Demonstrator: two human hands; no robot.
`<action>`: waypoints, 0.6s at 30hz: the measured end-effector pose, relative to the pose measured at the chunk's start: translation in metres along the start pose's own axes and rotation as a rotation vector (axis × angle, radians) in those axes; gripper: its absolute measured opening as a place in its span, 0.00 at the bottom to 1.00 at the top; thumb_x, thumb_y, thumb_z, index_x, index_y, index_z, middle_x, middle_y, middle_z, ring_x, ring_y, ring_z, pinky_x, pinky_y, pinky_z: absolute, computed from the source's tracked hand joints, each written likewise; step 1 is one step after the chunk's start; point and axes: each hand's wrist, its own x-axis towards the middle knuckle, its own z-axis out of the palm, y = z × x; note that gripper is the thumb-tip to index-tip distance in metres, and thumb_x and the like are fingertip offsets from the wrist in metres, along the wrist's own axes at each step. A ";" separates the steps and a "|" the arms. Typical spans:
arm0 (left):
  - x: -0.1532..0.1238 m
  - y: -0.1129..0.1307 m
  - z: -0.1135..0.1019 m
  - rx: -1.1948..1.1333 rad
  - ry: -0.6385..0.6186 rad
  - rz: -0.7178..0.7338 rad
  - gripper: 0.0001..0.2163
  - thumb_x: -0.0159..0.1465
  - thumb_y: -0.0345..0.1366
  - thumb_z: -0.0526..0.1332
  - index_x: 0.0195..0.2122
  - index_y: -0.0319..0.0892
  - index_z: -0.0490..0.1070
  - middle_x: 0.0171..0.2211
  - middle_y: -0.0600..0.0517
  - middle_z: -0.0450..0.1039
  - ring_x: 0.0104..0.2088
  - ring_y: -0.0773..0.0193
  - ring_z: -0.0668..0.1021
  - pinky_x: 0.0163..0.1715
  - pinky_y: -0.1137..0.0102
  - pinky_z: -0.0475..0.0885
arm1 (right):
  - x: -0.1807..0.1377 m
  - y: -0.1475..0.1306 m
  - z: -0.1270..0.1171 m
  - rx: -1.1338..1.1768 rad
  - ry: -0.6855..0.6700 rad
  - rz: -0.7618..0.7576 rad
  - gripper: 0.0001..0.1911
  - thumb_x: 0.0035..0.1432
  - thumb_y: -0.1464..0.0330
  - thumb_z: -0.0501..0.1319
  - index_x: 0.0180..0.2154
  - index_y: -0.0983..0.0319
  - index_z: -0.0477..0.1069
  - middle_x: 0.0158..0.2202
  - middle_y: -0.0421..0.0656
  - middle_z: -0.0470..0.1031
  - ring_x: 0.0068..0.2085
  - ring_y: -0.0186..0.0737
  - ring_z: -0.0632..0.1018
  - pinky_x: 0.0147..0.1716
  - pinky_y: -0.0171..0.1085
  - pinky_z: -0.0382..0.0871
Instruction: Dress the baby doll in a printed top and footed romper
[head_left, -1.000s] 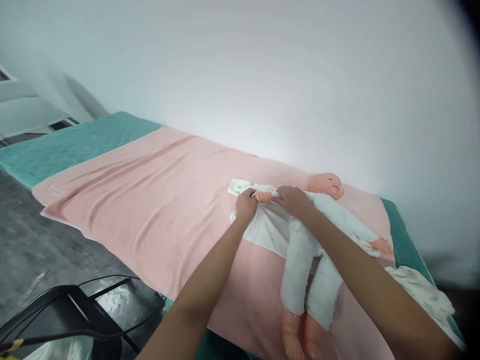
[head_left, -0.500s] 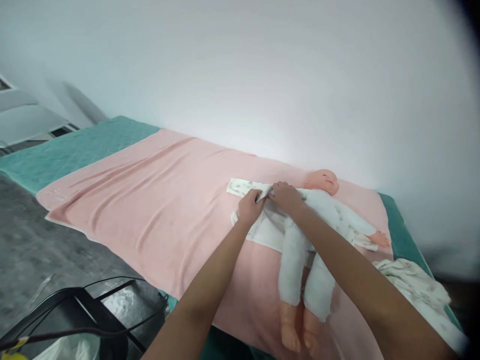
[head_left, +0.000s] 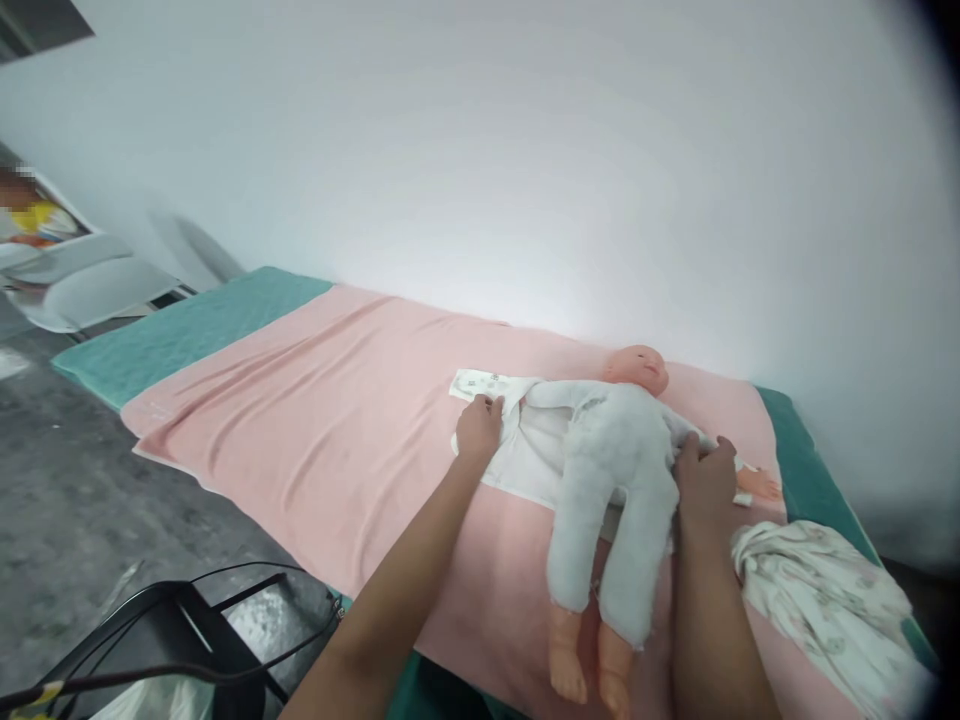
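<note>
A baby doll (head_left: 619,450) with a white cloth body and bare plastic feet lies on its back, head toward the wall. Under it spreads an opened white baby shirt (head_left: 532,450), its small-patterned sleeve stretched out to the left. The doll's arm on that side runs toward the sleeve, its hand hidden in the cloth. My left hand (head_left: 480,428) is closed on the shirt by that sleeve. On the other side, my right hand (head_left: 705,478) bends its fingers about the doll's outstretched arm; any cloth held beneath them is hidden.
A pink blanket (head_left: 360,390) covers much of a green padded bed (head_left: 217,310) along a white wall. Crumpled patterned cloth (head_left: 832,590) lies at the right edge. A black chair (head_left: 165,620) with a cable stands at lower left. White chairs (head_left: 105,290) and a person are farther left.
My right hand has left the sleeve and crossed over to the doll's other arm. My left hand has shifted slightly left, still on the shirt. The doll's body now shows fully.
</note>
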 end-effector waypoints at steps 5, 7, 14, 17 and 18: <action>0.007 0.018 -0.005 -0.074 -0.109 0.018 0.15 0.59 0.48 0.60 0.23 0.42 0.68 0.23 0.51 0.71 0.26 0.63 0.71 0.28 0.70 0.62 | -0.003 0.002 0.003 0.055 -0.148 0.030 0.40 0.63 0.46 0.41 0.66 0.64 0.51 0.50 0.61 0.73 0.54 0.64 0.73 0.50 0.56 0.64; 0.007 0.027 -0.004 -0.129 -0.129 0.056 0.15 0.60 0.47 0.58 0.24 0.42 0.68 0.23 0.53 0.70 0.25 0.66 0.70 0.27 0.71 0.62 | -0.005 -0.002 0.004 0.207 -0.166 -0.003 0.39 0.62 0.46 0.44 0.66 0.63 0.52 0.55 0.58 0.71 0.57 0.60 0.71 0.54 0.53 0.63; 0.006 0.069 0.007 -0.235 -0.172 0.189 0.13 0.63 0.43 0.55 0.33 0.40 0.75 0.32 0.52 0.77 0.34 0.63 0.75 0.34 0.72 0.67 | -0.022 -0.014 0.015 0.584 -0.265 -0.084 0.39 0.60 0.45 0.51 0.66 0.59 0.54 0.66 0.47 0.57 0.63 0.48 0.63 0.63 0.48 0.53; 0.009 0.086 0.013 -0.241 -0.202 0.245 0.12 0.63 0.41 0.57 0.36 0.42 0.77 0.36 0.51 0.79 0.37 0.61 0.77 0.39 0.71 0.68 | -0.033 -0.022 0.023 0.679 -0.294 -0.078 0.39 0.59 0.46 0.54 0.66 0.58 0.54 0.67 0.44 0.55 0.65 0.46 0.60 0.65 0.48 0.50; 0.010 0.091 0.015 -0.233 -0.206 0.266 0.12 0.63 0.41 0.57 0.37 0.43 0.78 0.37 0.51 0.79 0.39 0.61 0.77 0.40 0.70 0.68 | -0.037 -0.024 0.025 0.705 -0.312 -0.070 0.39 0.59 0.46 0.54 0.66 0.57 0.54 0.67 0.43 0.54 0.65 0.46 0.60 0.65 0.47 0.49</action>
